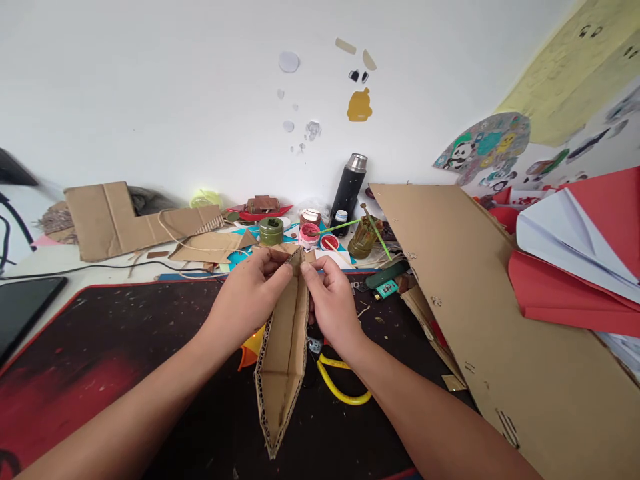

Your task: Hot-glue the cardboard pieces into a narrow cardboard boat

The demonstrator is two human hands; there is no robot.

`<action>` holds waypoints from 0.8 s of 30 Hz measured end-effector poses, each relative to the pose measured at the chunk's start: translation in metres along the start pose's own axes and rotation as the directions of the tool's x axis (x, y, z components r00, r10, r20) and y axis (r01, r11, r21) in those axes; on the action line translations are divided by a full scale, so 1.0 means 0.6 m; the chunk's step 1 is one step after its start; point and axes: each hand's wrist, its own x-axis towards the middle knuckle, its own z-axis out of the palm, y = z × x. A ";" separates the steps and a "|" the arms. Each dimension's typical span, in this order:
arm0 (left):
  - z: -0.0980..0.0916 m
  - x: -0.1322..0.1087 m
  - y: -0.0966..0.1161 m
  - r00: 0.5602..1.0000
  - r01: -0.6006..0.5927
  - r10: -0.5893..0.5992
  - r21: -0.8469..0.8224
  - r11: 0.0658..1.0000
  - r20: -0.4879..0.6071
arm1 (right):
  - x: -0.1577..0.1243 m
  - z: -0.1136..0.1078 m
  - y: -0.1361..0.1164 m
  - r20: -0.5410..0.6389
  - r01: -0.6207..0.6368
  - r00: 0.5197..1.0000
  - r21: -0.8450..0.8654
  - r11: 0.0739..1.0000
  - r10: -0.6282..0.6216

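A long, narrow cardboard boat hull [283, 353] with raised sides and pointed ends is held up above the dark mat. Its near tip points down toward me, and its far tip sits between both hands. My left hand [253, 287] pinches the left wall near the far end, thumb on the inside. On the opposite wall, my right hand [331, 293] pinches close to the same tip, with some of its fingers hidden behind the cardboard. Below my right hand lie yellow-handled scissors [345, 393]. An orange-yellow item [251, 350] is partly covered by the hull.
Open paint jars [271, 231], a brush jar [364, 237] and a black thermos [349, 183] stand along the wall. A large cardboard sheet [475, 300] leans at right, with red paper [565, 287] beside it. Cut cardboard [105, 223] is at back left. A dark tablet [25, 307] lies at left.
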 end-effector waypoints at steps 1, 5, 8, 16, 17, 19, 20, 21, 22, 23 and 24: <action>0.000 0.000 0.000 1.000 0.000 0.000 -0.006 1.000 0.001 | 0.000 0.000 0.000 0.000 -0.002 1.000 0.000 1.000 0.002; 0.001 0.001 -0.002 1.000 0.004 -0.004 -0.018 1.000 -0.002 | -0.001 0.000 -0.001 0.006 -0.009 1.000 0.000 1.000 0.009; 0.000 0.000 -0.002 1.000 0.003 -0.003 -0.011 1.000 0.002 | -0.001 0.000 -0.002 0.011 -0.007 1.000 -0.001 1.000 0.007; 0.000 -0.002 -0.001 1.000 0.001 -0.001 -0.013 1.000 0.002 | -0.002 0.000 -0.004 0.009 -0.003 1.000 -0.005 1.000 0.003; 0.000 -0.002 -0.001 1.000 0.000 0.000 -0.015 1.000 0.002 | -0.003 0.000 -0.004 0.009 -0.002 1.000 -0.006 1.000 0.002; 0.000 -0.002 -0.001 1.000 0.000 0.000 -0.018 1.000 0.001 | -0.003 0.000 -0.004 0.009 0.000 1.000 -0.010 1.000 0.000; 0.000 -0.002 -0.001 1.000 0.000 0.000 -0.018 1.000 -0.002 | -0.003 0.000 -0.004 0.009 0.000 1.000 -0.013 1.000 0.000; -0.001 -0.002 -0.001 1.000 -0.001 0.001 -0.017 1.000 -0.004 | -0.003 0.000 -0.004 0.010 -0.002 1.000 -0.014 1.000 0.002; -0.001 -0.001 -0.001 1.000 -0.002 0.001 -0.015 1.000 -0.006 | -0.003 0.000 -0.004 0.011 -0.004 1.000 -0.013 1.000 0.004; 0.000 -0.001 -0.001 1.000 -0.002 0.002 -0.011 1.000 -0.007 | -0.002 0.000 -0.004 0.011 -0.005 1.000 -0.010 1.000 0.005; 0.000 -0.001 0.000 1.000 -0.003 0.002 -0.008 1.000 -0.006 | -0.002 0.001 -0.004 0.010 -0.005 1.000 -0.008 1.000 0.005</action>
